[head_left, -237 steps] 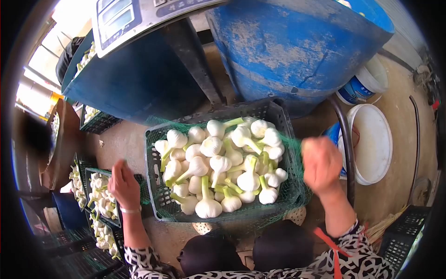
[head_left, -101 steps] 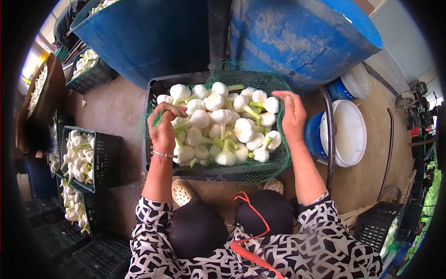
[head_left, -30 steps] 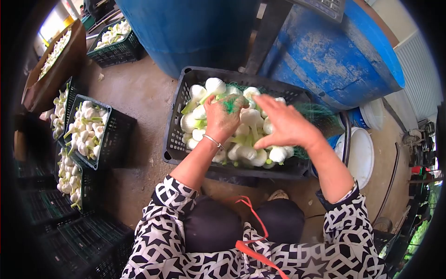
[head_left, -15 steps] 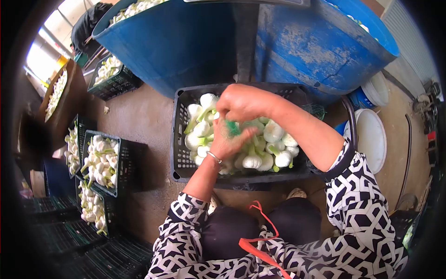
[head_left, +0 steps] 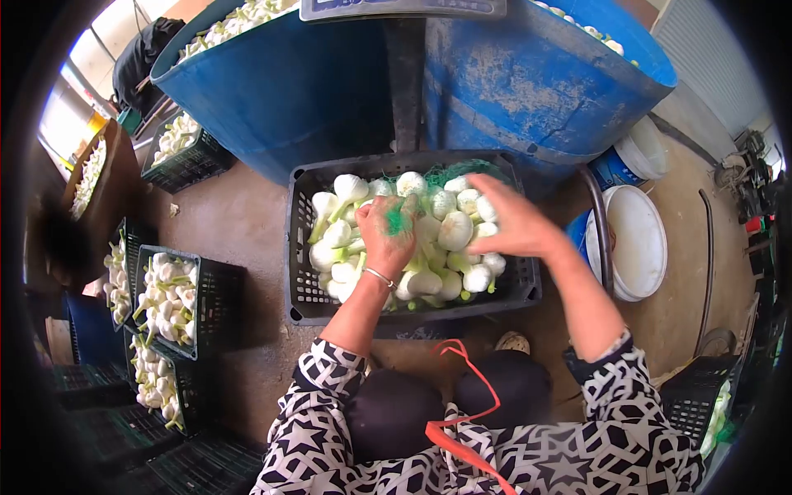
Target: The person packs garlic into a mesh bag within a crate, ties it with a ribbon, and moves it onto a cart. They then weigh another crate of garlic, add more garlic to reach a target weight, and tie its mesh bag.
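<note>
A black plastic crate (head_left: 412, 312) in front of me holds many white garlic bulbs (head_left: 339, 235) with short green stems. My left hand (head_left: 386, 239), a bracelet at its wrist, is over the middle of the garlic with its fingers curled. Bunched green netting (head_left: 399, 218) shows at those fingers, which appear closed on it. At the crate's right side my right hand (head_left: 521, 221) is open, thumb and fingers spread beside some bulbs. More green mesh (head_left: 462, 172) lies at the back right corner of the crate, partly behind that hand.
Two large blue tubs (head_left: 276, 107) with garlic stand behind the crate, a scale (head_left: 403, 8) between them. Smaller crates of garlic (head_left: 171, 299) are stacked at the left. White buckets (head_left: 637, 247) and a dark curved bar (head_left: 601, 227) are at the right. A red ribbon (head_left: 462, 441) hangs over my lap.
My right hand has come away from my left and moved right and down, opening its fingers. The left hand stays over the garlic with the green netting. The whole view has shifted slightly.
</note>
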`<state>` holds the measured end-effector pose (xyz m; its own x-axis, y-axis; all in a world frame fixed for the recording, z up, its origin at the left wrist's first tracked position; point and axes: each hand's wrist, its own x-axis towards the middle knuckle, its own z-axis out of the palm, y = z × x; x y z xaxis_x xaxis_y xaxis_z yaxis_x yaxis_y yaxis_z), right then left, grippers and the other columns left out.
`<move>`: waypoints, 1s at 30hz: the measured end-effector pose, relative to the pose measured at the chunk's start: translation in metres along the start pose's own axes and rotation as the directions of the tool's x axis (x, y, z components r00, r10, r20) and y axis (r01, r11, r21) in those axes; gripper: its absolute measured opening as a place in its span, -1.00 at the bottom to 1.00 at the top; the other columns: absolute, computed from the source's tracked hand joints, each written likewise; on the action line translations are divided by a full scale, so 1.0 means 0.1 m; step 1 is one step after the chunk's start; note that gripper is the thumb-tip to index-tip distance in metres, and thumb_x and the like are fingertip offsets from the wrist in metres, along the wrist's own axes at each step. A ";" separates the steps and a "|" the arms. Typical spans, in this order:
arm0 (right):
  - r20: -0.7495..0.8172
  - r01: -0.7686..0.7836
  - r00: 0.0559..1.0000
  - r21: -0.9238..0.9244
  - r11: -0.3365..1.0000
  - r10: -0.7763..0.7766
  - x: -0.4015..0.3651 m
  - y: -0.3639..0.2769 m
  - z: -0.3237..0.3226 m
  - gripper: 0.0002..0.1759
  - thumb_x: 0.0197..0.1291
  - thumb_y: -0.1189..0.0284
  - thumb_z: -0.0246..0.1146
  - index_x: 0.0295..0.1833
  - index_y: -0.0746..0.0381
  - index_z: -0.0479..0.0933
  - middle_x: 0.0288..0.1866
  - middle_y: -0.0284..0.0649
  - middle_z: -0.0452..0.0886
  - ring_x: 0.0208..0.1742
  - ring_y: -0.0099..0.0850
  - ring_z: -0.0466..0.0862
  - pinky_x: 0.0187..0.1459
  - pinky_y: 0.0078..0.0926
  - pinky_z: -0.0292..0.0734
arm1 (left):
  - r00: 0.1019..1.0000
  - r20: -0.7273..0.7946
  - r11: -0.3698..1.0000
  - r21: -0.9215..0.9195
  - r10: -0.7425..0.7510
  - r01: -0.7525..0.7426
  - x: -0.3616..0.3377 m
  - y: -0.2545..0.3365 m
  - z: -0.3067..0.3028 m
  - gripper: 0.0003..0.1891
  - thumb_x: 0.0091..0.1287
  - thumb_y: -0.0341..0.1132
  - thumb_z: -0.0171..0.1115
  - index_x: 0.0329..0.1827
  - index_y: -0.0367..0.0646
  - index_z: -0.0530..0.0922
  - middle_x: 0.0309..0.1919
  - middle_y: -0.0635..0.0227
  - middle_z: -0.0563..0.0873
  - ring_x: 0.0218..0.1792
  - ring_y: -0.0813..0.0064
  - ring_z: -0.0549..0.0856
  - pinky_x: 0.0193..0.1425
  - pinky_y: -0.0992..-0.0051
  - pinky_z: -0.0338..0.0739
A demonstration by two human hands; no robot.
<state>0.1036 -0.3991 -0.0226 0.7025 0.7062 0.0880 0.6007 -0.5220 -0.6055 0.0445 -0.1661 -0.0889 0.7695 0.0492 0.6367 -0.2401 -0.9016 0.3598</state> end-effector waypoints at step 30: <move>-0.267 -0.157 0.951 0.011 0.988 0.154 0.91 -0.52 1.31 -0.76 0.16 0.45 0.10 -0.09 0.36 0.42 -0.34 0.18 0.63 -0.27 0.06 0.66 -0.21 0.00 0.52 | 0.895 0.291 0.298 -0.869 -0.338 0.395 0.02 -0.12 -0.55 0.13 0.18 0.25 0.28 0.58 -0.11 -0.22 0.51 0.01 0.08 0.53 0.10 0.03 0.55 0.15 -0.15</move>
<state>0.0865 -0.2450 -0.0862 0.8628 0.4634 0.2019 0.4788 -0.6211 -0.6205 0.0163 -0.1313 -0.0542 0.9422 0.2236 0.2496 -0.2815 0.1240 0.9515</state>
